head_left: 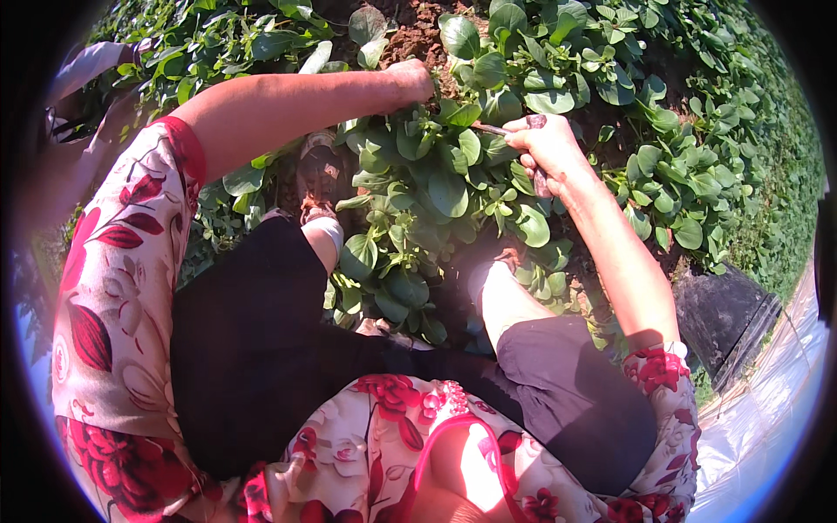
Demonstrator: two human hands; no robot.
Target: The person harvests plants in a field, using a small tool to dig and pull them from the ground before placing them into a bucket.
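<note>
My right hand (553,150) is closed around the brown handle of a small hand tool (538,180). Its thin metal shank (490,129) points left, into the leaves. My left hand (410,84) reaches across to the bare soil at the top, curled like a fist. Its fingers face away, so whatever they grip is hidden. Between and below both hands grows a dense clump of broad-leaved green plants (448,193), with smaller-leaved plants mixed in. The tool's working end is hidden by foliage.
My brown shoe (319,179) stands among the plants, left of the clump. At the right lies a black plastic bucket (722,318), tipped over beside a pale sheet (767,427). Reddish soil (418,39) shows at the top. A blurred sleeve (94,70) of another person appears at the far left.
</note>
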